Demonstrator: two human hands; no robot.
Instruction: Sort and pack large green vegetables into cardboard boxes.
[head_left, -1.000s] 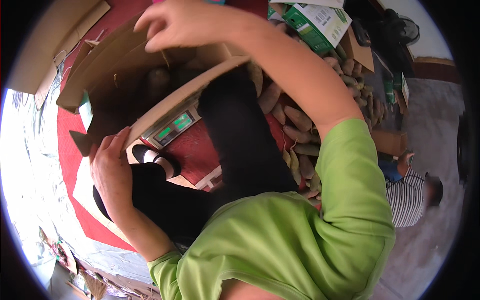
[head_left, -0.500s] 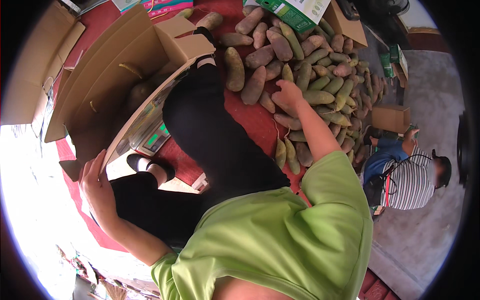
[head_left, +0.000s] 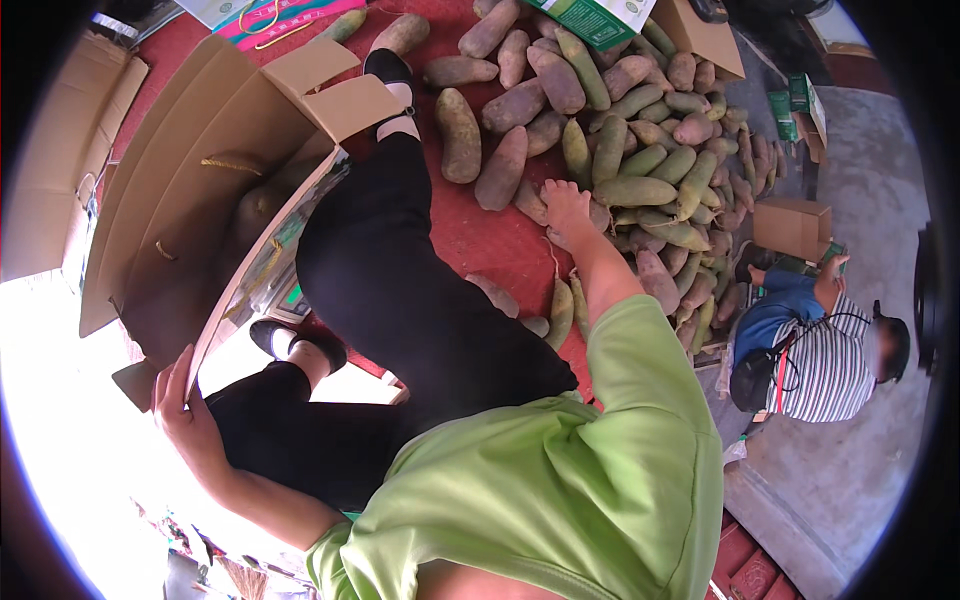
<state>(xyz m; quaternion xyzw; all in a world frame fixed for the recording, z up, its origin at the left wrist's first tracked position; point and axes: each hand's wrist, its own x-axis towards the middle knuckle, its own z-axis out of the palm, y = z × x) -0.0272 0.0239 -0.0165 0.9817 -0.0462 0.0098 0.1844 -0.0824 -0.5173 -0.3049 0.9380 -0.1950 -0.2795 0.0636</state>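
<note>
My left hand [head_left: 187,415] grips the edge of a tall open cardboard box [head_left: 200,130] with yellow cord handles. Inside the box, in shadow, a rounded radish [head_left: 258,205] shows dimly. My right hand [head_left: 570,212] reaches to the near side of a heap of long green and purplish radishes [head_left: 640,190]. Its fingers are spread and touch or hover just over the radishes there; no radish is visibly lifted. Beside it lies a small brownish radish [head_left: 530,203]. Closer to my leg, a pinkish radish [head_left: 493,295] rests on the red floor covering.
A digital scale [head_left: 290,298] is partly hidden behind the box. Green-and-white cartons [head_left: 600,20] stand at the heap's far side, and another open box [head_left: 792,228] is to the right. A person in a striped shirt [head_left: 820,360] sits at the right. Flattened cardboard [head_left: 70,150] leans at the left.
My right hand has moved slightly down and left, its fingers spreading. A pinkish radish now shows beside my thigh. The box and my left hand appear a little lower and farther left.
</note>
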